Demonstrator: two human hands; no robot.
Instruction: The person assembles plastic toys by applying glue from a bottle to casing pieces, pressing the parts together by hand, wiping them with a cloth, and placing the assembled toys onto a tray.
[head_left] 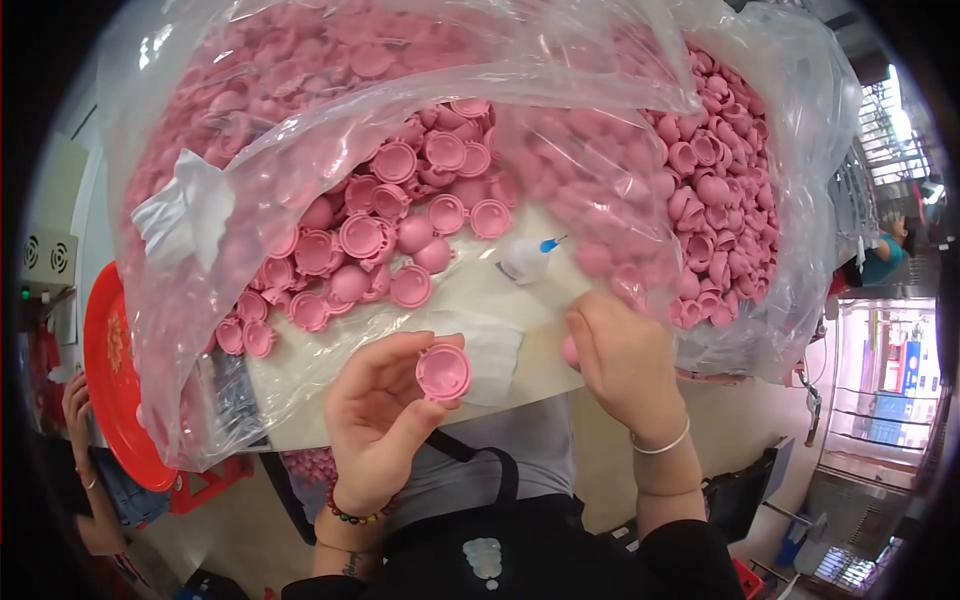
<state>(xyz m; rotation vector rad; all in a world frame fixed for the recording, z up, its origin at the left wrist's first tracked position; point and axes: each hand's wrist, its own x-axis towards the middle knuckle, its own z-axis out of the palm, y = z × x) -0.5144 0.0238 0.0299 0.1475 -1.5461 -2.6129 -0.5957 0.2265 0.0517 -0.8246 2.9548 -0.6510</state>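
My left hand (375, 415) pinches a small pink plastic half-shell (443, 373) between thumb and fingers, its hollow side turned up to me. To its right, my right hand (625, 365) is curled closed. A rounded pink piece (571, 351) shows at its fingertips, mostly hidden by the hand. Beyond both hands, a small translucent bottle (523, 262) with a blue needle tip lies on the tabletop (545, 225). Just behind the left hand's shell is a folded white tissue (495, 365). Loose pink half-shells (365, 235) spill from a clear bag toward my left hand.
Large clear plastic bags (400, 85) full of pink shells cover the far side and right. A crumpled white tissue (185, 210) rests on the left bag. At far left are a red round tray (125, 390) and another person's hand (77, 410). Another person (885, 255) is at far right.
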